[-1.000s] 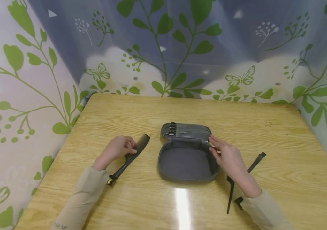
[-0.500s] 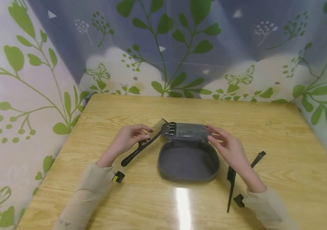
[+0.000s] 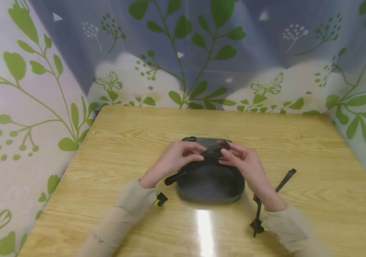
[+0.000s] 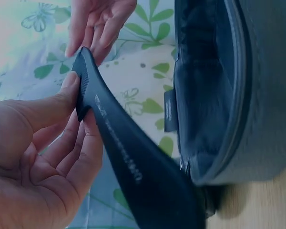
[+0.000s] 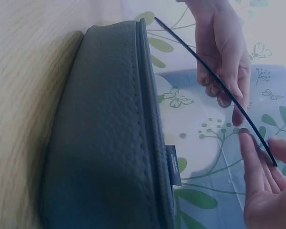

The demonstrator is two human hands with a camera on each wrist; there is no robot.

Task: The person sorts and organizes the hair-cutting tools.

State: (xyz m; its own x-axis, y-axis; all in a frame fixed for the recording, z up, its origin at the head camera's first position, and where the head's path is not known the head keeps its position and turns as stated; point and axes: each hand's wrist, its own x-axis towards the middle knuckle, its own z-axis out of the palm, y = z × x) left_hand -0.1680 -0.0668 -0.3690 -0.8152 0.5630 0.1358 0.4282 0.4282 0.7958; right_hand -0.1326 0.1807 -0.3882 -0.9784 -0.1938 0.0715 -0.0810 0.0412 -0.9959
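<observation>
My left hand (image 3: 178, 157) pinches a black comb (image 4: 117, 131) between thumb and fingers, over the grey zip case. In the head view its handle (image 3: 172, 177) sticks out to the left. My right hand (image 3: 248, 164) has its thumb and fingertips on either side of the comb's far end, apparently gripping it. The case (image 3: 210, 194) lies unzipped with its lid folded back. Scissor handles (image 3: 192, 138) show at the lid's left, mostly hidden behind my left hand. Seen from the right wrist, the comb (image 5: 207, 67) is edge-on, a thin slanting line.
Right of the case, a dark tool (image 3: 286, 179) and another with a thin tail (image 3: 258, 207) lie on the wooden table (image 3: 138, 125), partly covered by my right arm. A leaf-patterned cloth (image 3: 118, 89) hangs behind the table.
My left hand has lifted the comb and carried it right, from the table beside the case to above it. My right hand has left the lid's edge and moved to the comb's end.
</observation>
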